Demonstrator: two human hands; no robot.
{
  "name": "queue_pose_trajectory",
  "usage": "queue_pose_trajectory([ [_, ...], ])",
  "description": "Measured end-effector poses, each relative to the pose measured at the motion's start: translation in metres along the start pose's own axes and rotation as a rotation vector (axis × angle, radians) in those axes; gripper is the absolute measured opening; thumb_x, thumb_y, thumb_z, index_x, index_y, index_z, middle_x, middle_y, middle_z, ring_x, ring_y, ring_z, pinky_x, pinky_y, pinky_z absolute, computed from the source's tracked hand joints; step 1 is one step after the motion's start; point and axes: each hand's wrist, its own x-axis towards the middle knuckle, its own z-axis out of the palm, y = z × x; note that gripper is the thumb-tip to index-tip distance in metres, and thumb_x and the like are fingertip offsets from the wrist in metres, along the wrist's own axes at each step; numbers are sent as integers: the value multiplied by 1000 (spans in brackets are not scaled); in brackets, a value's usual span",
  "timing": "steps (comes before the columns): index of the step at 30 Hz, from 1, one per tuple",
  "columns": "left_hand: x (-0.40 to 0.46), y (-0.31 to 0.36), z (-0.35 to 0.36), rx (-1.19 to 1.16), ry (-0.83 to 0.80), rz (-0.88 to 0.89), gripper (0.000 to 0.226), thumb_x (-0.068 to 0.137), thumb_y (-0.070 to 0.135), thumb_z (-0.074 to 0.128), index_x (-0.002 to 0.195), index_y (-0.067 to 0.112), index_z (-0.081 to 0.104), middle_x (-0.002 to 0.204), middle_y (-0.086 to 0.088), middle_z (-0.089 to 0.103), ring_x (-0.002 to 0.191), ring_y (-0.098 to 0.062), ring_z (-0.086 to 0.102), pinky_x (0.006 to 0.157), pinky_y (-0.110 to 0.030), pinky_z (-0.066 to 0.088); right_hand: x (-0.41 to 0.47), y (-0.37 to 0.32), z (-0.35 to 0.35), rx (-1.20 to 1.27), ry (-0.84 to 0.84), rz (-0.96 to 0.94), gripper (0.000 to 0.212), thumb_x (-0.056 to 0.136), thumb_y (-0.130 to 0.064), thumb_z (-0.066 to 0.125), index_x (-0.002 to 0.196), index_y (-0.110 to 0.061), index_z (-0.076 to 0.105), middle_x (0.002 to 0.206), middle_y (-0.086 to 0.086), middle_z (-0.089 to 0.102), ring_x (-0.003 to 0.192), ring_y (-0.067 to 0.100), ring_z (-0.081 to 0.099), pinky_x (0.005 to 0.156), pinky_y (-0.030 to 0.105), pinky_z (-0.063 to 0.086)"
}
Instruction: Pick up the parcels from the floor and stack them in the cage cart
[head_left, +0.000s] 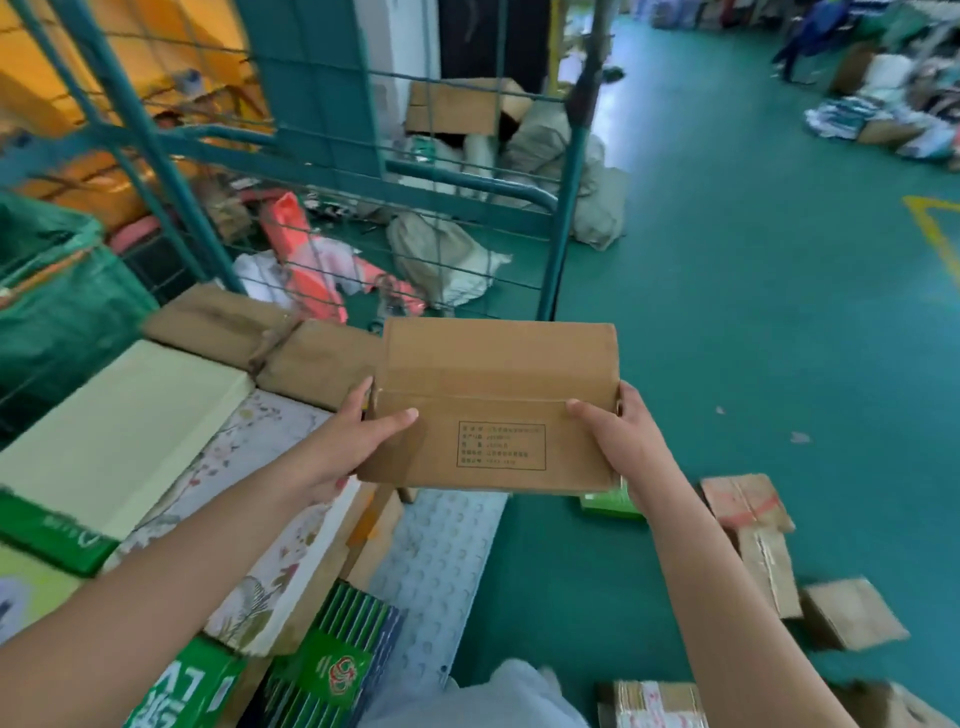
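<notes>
Green wire cage cart (332, 171) already has a bunch of parcels in it: a pale yellow box (119, 431) by the left wall, a floral box (260, 499) next to it, brown paper bundles (270, 343) along the back mesh, green cartons near the front. Plain cardboard parcel (493, 410) is up in the air over the cart's front right corner. Left hand (358, 441) and right hand (618, 436) grip its ends, thumbs on top. More boxes, looks like taped cartons (763, 540), sit on the floor at right.
</notes>
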Motion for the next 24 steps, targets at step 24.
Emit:
queue_pose_trajectory([
  [24,-32,-13,4,-331,623,-238,81,93,46,72,157,40,22,132,7,58,113,-22,62,98,-44,54,151,-71,107,-219,-701,-166,85,91,-45,73,160,-24,27,144,-2,52,118,24,56,99,43,48],
])
